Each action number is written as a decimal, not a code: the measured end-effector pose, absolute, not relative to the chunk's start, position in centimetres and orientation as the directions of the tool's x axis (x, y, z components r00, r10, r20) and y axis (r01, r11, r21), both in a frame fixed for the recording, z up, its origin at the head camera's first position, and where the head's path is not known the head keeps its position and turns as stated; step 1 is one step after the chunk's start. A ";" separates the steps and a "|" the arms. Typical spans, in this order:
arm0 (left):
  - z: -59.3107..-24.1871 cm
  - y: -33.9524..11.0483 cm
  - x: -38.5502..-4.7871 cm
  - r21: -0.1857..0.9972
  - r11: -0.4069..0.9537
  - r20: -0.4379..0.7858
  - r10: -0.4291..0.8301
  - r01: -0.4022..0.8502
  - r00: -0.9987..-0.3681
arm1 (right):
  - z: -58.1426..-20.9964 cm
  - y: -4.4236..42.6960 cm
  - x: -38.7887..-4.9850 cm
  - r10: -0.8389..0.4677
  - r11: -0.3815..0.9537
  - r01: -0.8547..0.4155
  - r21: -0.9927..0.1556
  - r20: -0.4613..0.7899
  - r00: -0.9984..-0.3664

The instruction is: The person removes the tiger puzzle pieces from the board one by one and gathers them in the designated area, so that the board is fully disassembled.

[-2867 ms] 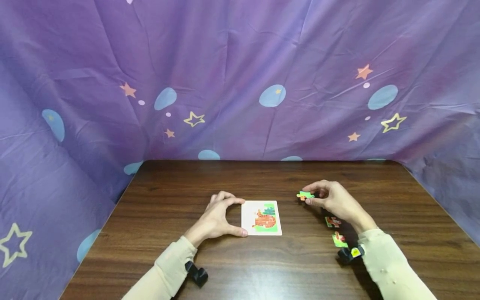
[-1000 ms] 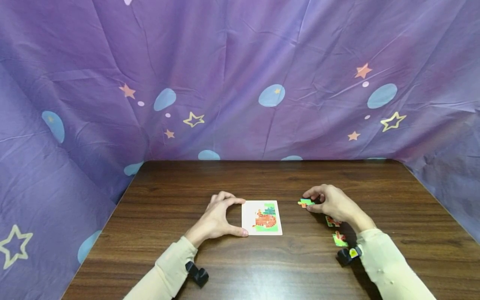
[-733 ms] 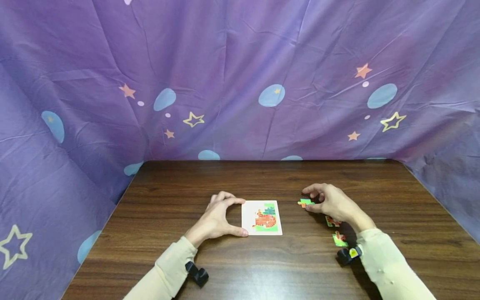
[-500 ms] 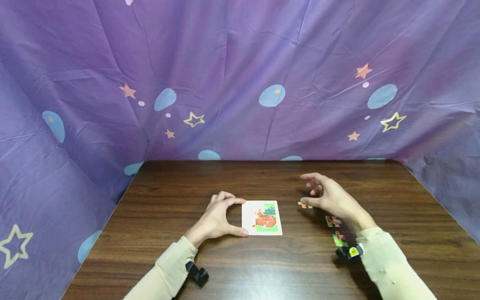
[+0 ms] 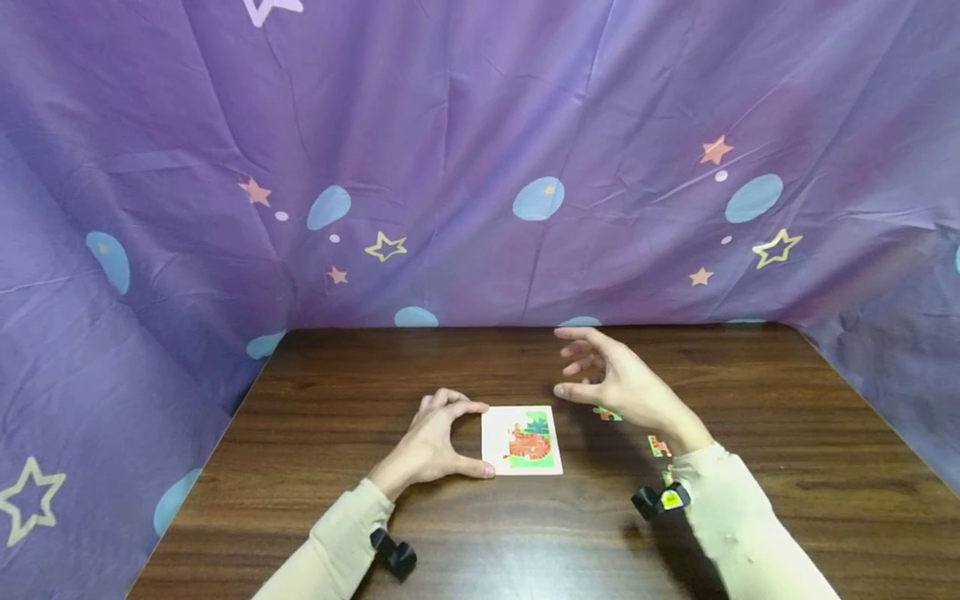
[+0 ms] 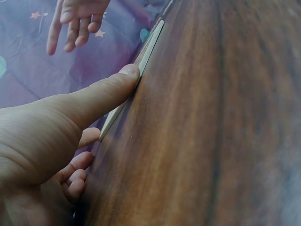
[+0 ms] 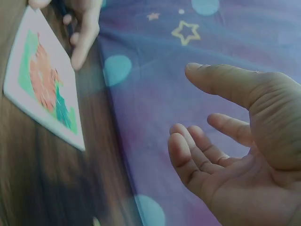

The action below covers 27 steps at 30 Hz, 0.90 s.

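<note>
A white puzzle board (image 5: 495, 442) lies flat on the table, bearing a partly filled picture of an orange animal on green. My left hand (image 5: 431, 442) holds its left side, the thumb at the near corner and the index finger at the far one. In the left wrist view that thumb presses on the board's edge (image 6: 149, 49). To the right of the board, my right hand (image 5: 626, 379) hovers above the table with spread, loosely bent fingers and nothing in them. A loose puzzle piece (image 5: 609, 414) lies just below it, partly covered.
Further loose puzzle pieces lie under the right forearm, one orange and green piece (image 5: 660, 447) and another piece (image 5: 668, 476) mostly hidden by the wrist camera (image 5: 658, 500). A purple curtain (image 5: 450, 167) stands behind the brown table (image 5: 487, 533).
The right hand has set the pinched puzzle piece on the table, let go, and moved up and left toward the board. The left hand and board stay put.
</note>
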State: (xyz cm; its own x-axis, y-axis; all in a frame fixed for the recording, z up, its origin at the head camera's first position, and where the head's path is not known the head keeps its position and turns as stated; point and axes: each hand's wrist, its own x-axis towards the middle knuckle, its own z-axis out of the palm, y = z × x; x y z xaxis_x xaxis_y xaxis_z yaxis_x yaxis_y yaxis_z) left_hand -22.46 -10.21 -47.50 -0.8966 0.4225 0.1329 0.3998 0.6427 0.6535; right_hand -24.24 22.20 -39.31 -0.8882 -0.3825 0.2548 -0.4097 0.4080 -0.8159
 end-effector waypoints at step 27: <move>-47.3 -10.3 -22.4 0.659 0.644 0.110 0.430 0.389 -0.896 | -44.4 16.9 -24.4 -0.537 0.360 -0.280 -0.890 0.048 -0.842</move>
